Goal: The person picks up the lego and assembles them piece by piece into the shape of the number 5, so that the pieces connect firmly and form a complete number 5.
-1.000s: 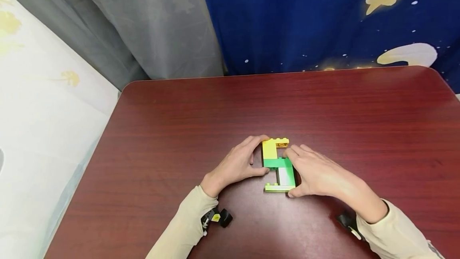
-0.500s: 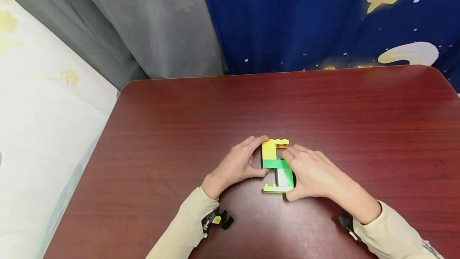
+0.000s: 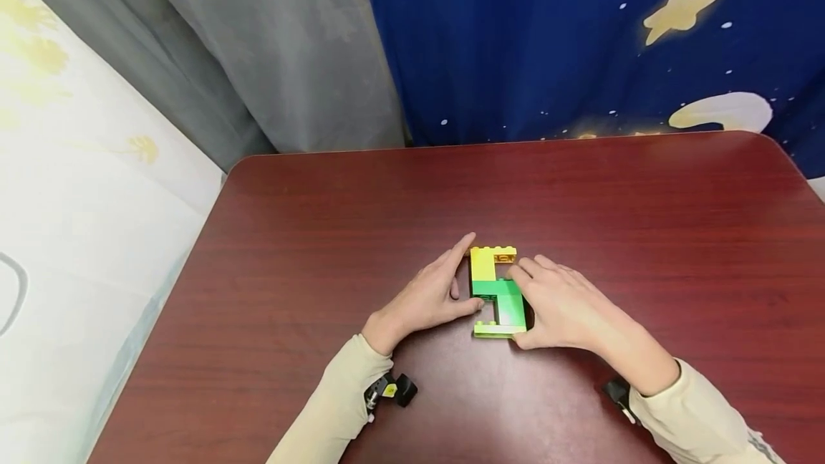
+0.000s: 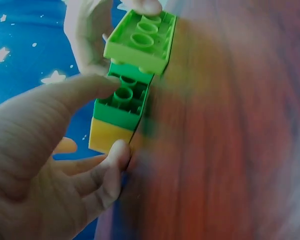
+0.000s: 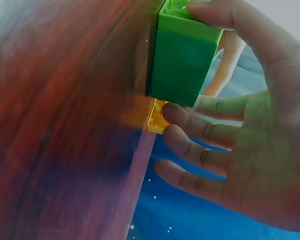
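Observation:
A joined structure of toy building bricks (image 3: 510, 310), shaped like an S, lies on the table between my hands. Yellow bricks (image 3: 483, 265) form its far part, green ones its middle, and a lime brick (image 3: 496, 331) its near end. My left hand (image 3: 422, 299) holds the left side: in the left wrist view its thumb is at the hollow green brick (image 4: 120, 116) and a bent finger touches the yellow brick (image 4: 105, 135). Its index finger points straight past the far corner. My right hand (image 3: 567, 306) grips the right side, thumb on the lime brick (image 5: 190, 25), fingertips at the far end of the green one (image 5: 182, 67).
The reddish-brown table (image 3: 322, 235) extends all around the bricks. Behind its far edge hang a grey curtain (image 3: 309, 56) and a blue star-patterned curtain (image 3: 515, 41). A white patterned cloth (image 3: 97, 199) hangs on the left. Black wrist devices (image 3: 389, 389) sit at both sleeves.
My left index finger has lifted off the yellow brick and straightened. My right hand keeps its grip and the bricks stay almost in place. The head view has tilted slightly.

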A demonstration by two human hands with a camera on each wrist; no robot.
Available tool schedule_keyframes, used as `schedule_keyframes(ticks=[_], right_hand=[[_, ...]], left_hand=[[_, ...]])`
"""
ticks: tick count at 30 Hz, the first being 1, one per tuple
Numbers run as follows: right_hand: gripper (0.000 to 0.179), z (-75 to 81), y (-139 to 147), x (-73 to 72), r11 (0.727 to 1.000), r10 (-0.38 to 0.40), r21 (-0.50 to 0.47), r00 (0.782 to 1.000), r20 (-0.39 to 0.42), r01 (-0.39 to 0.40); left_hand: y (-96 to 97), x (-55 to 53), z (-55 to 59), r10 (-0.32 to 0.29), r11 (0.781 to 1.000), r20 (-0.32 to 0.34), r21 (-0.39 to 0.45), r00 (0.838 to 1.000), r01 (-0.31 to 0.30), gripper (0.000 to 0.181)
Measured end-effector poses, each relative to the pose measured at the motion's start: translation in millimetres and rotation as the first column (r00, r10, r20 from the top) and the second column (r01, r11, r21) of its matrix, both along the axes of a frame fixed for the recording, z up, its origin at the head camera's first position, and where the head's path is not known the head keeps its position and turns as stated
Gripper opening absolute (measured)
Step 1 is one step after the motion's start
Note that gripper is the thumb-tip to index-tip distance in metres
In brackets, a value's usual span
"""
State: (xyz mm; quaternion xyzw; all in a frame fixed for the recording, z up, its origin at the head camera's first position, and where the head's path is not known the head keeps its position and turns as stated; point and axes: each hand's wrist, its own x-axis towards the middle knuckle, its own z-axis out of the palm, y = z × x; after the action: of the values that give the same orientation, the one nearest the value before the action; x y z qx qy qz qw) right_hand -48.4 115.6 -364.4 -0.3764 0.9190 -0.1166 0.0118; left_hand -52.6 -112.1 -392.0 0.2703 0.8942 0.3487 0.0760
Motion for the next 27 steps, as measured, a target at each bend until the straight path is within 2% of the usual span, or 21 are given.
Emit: schedule_keyframes(ticks=[5, 9, 13, 16, 19, 23, 27], right_hand=[[0.078, -3.3, 0, -3.8, 0.998, 0.024, -0.063, 1.000, -0.006, -0.024], [0.084, 4.9, 3, -6.2, 0.995, -0.011, -0.095, 0.999, 0.051, 0.015], [0.082, 13.0, 7, -8.0, 0.996, -0.044, -0.075, 0.995, 0.090, 0.051], [0.079, 15.5, 8, -9.5, 0.996, -0.056, -0.064, 0.993, 0.104, 0.063], [0.079, 17.9, 10, -11.6, 0.995, -0.073, -0.065, 0.990, 0.117, 0.081], [0.080, 21.6, 15, -15.2, 0.993, -0.094, -0.061, 0.988, 0.122, 0.102], [0.082, 24.9, 21, -19.4, 0.988, -0.124, -0.075, 0.985, 0.119, 0.134]], left_hand=[[-6.7, -4.6, 2.3, -0.034, 0.999, 0.074, 0.016, 0.997, 0.033, 0.097], [-13.4, -8.2, 11.3, -0.034, 0.999, 0.116, -0.027, 0.993, 0.038, 0.100], [-14.7, -7.3, 17.0, -0.047, 0.996, 0.132, -0.073, 0.990, 0.057, 0.109], [-11.5, -4.3, 17.4, -0.064, 0.991, 0.124, -0.106, 0.990, 0.078, 0.122], [-6.5, -2.1, 14.8, -0.067, 0.988, 0.081, -0.136, 0.994, 0.077, 0.130], [-0.3, -4.5, 9.8, -0.076, 0.980, 0.026, -0.183, 0.997, 0.080, 0.129], [2.0, -11.9, 9.0, -0.075, 0.967, 0.020, -0.245, 0.997, 0.078, 0.127]])
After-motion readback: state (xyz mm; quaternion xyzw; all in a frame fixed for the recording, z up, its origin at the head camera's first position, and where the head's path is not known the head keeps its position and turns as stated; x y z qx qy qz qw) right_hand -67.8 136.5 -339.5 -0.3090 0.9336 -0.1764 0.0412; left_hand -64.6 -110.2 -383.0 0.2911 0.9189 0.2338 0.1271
